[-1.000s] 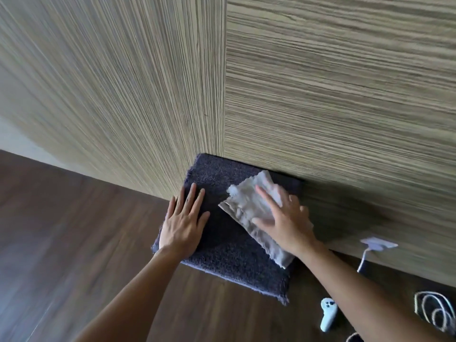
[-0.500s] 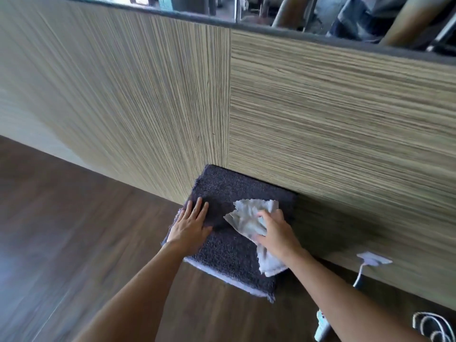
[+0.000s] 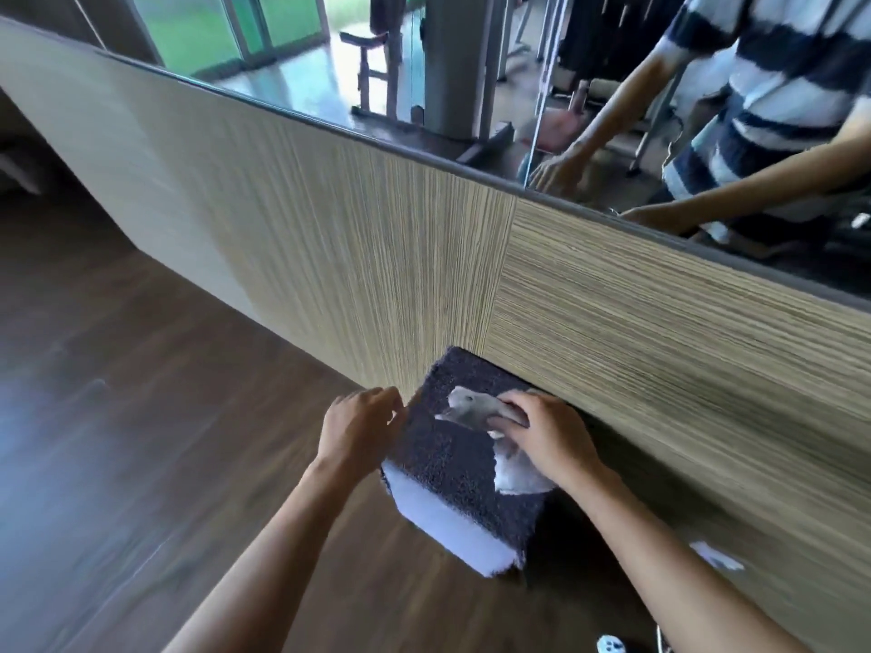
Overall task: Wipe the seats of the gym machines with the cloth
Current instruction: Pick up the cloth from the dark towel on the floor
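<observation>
2 hands: right hand (image 3: 549,438) clenched round the bunched cloth (image 3: 471,406), pressing it onto the top of the dark padded block (image 3: 447,468); left hand (image 3: 356,428) loosely curled, grasping nothing that shows, just beside the block's left edge.
Cloth position: far right part of the block top, with a tail running back under the right hand toward the near right edge.
Block position: on the floor (image 3: 141,417), back edge against the wood-grain wall panel (image 3: 612,346), below the mirror (image 3: 283,54).
Progress (judged): wiping of this 1 surface is under way. The top looks evenly dark, so wiped and unwiped parts cannot be told apart.
Remaining (judged): the left half of this top, then the machine seats. 1 machine frame (image 3: 377,63) shows in the mirror; none appears in direct view.
Hidden: middle of the cloth, under the right hand; the block's right and far sides.
Cut off: white object (image 3: 611,645) at the bottom edge, only its top showing, not identified.
Hard to make out: blur over the floor and left hand, so contact between left fingertips and block is unsettled; white fitting (image 3: 716,556) on the panel is smeared.
</observation>
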The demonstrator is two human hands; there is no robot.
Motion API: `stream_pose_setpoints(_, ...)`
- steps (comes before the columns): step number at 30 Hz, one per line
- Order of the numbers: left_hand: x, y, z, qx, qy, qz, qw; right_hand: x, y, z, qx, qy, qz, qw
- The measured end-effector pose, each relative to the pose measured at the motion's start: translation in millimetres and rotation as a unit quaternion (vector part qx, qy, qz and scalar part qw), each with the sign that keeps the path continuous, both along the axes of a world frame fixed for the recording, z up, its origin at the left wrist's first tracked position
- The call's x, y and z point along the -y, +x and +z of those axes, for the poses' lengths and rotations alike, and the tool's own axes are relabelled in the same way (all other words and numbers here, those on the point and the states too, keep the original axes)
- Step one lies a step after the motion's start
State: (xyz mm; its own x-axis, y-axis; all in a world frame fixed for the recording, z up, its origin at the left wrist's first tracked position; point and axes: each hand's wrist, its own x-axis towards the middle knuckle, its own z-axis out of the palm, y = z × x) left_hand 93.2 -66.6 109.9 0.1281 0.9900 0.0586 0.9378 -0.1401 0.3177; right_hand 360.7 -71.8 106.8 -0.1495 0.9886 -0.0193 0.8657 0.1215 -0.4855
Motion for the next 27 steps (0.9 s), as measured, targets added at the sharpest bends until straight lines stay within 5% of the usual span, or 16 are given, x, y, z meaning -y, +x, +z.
stream_pose_setpoints(16, 192.8, -202.9, 103.4, 0.065, 0.141, 0.250, 0.956, 56.9, -237.3, 127.7, -0.070, 0.116, 0.277, 0.951)
stream_pose_setpoints(27, 359.2, -347.9, 107.9, 0.051, 0.165, 0.476, 0.862, 115.4, -456.5, 132.7, -0.112, 0.102, 0.518, 0.842)
